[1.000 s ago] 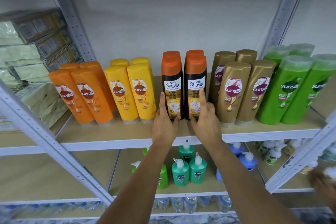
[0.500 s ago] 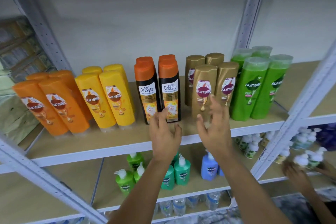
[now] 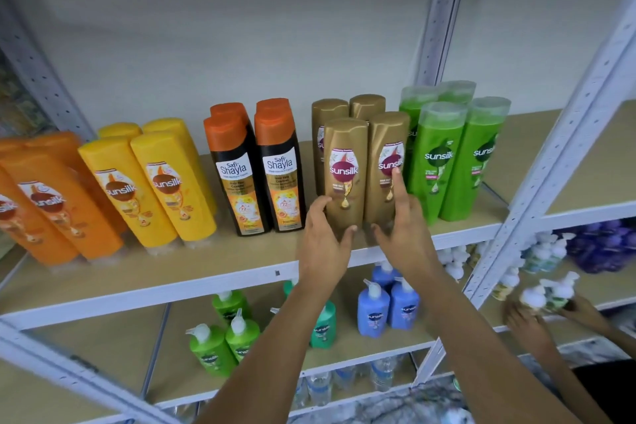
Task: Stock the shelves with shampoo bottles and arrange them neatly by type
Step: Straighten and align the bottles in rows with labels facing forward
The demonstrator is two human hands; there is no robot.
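On the upper shelf (image 3: 206, 272) shampoo bottles stand grouped by colour: orange (image 3: 58, 203), yellow (image 3: 165, 182), black with orange caps (image 3: 282, 175), gold, and green (image 3: 437, 155). My left hand (image 3: 323, 248) grips the base of the front-left gold bottle (image 3: 346, 162), thumb on its left side and a finger curled over its front. My right hand (image 3: 404, 227) lies against the front-right gold bottle (image 3: 387, 148), its index finger straight up the label. Two more gold bottles stand behind them.
A white metal upright (image 3: 557, 155) slants across the right. Below, green pump bottles (image 3: 210, 351) and blue pump bottles (image 3: 373, 313) stand on the lower shelf. At the lower right another person's hands (image 3: 526, 323) handle white-topped pump bottles (image 3: 547, 296).
Both my hands left the black bottles and moved right to the front gold pair. The view also swung to the right.
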